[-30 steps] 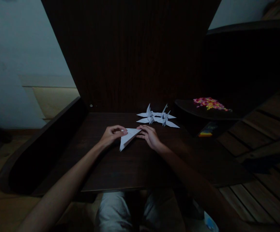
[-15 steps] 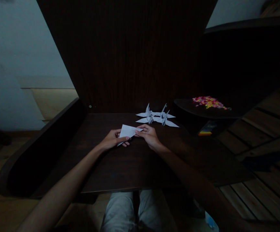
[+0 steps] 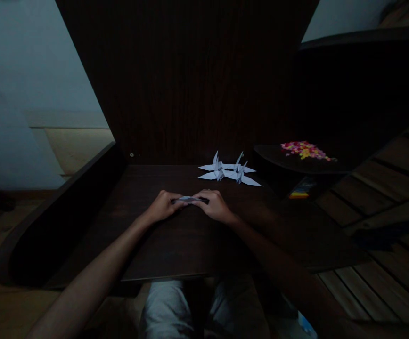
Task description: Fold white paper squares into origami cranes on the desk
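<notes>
pinching one paper (image 3: 187, 199) edge-on now with left hand (image 3: 162, 205) and right hand (image 3: 216, 206), over the desk (image 3: 169, 247), mostly covered by both; beyond, seemingly four overlapping cranes (image 3: 220, 176); off right, one pile of bits (image 3: 306, 150) too small to count.

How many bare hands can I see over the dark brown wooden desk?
2. The bare left hand pinches the left end of a folded white paper, and the bare right hand pinches its right end. Parts of each are hidden; no other hands show.
</notes>
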The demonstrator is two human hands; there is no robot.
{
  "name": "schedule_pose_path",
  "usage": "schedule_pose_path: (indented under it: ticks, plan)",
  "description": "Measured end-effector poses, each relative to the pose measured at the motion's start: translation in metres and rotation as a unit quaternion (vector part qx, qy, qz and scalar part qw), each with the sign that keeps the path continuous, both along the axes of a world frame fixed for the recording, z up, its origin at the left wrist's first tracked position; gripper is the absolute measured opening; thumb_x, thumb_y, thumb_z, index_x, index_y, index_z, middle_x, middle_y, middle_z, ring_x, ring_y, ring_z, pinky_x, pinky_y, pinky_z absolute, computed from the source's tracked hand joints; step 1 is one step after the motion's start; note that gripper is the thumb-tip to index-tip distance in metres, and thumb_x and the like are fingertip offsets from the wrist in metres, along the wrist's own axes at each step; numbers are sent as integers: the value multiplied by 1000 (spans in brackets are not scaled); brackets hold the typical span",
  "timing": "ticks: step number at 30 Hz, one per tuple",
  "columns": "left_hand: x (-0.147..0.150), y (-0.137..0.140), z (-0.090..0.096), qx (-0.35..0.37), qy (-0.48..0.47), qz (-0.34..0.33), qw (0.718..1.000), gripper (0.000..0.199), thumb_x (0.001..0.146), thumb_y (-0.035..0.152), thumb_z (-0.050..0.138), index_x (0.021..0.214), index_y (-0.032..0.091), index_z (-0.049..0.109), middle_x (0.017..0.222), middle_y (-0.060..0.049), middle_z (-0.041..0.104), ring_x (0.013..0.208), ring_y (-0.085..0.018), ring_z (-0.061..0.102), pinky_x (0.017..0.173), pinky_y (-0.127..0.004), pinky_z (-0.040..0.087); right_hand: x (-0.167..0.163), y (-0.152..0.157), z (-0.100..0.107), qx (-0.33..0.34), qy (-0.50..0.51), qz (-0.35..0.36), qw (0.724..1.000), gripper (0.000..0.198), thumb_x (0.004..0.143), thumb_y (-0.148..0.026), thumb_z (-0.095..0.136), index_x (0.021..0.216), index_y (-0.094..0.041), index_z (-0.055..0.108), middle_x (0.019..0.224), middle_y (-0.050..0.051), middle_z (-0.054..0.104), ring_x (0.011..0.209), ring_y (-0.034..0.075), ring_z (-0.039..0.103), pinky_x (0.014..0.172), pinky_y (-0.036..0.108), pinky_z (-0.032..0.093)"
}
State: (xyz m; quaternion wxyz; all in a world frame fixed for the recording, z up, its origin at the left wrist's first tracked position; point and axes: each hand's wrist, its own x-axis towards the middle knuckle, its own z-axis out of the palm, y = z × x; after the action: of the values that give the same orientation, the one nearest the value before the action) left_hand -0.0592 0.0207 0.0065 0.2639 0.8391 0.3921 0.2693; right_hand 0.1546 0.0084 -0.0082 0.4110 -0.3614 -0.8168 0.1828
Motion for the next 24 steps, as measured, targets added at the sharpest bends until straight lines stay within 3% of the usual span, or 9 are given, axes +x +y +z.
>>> schedule_pose_path:
  ticks: [4,9,18,24]
  plan:
    - [-1,1,3,31,17,-34,999,26,85,30,55,96,15,73,87,-3,74,76,-17,67,71,-22,48,2,1,-3,22,-3,16,1000,16,85,-15,60,93,-20,74,90,5,75,79,17,69,76,28,51]
    - [-7,4,2,66,37,-54,996,27,85,22,49,98,16,73,95,-7,74,87,-19,69,79,-25,49,-1,-1,-4,71,-10,15,997,18,85,-22,63,101,-20,72,96,7,74,84,18,69,81,32,52]
    - [-3,4,-9,119,103,-70,985,26,80,4,50,93,15,70,87,-7,73,76,-16,67,71,-21,48,-12,-5,-4,114,25,42,992,17,87,-27,61,95,-18,72,91,8,74,82,18,67,77,32,55]
    - [-5,7,-11,164,98,-77,979,38,76,0,48,103,16,68,93,-8,72,81,-17,66,74,-24,49,-10,-4,-4,119,25,29,992,16,88,-23,58,92,-19,73,88,7,75,77,18,68,74,32,55]
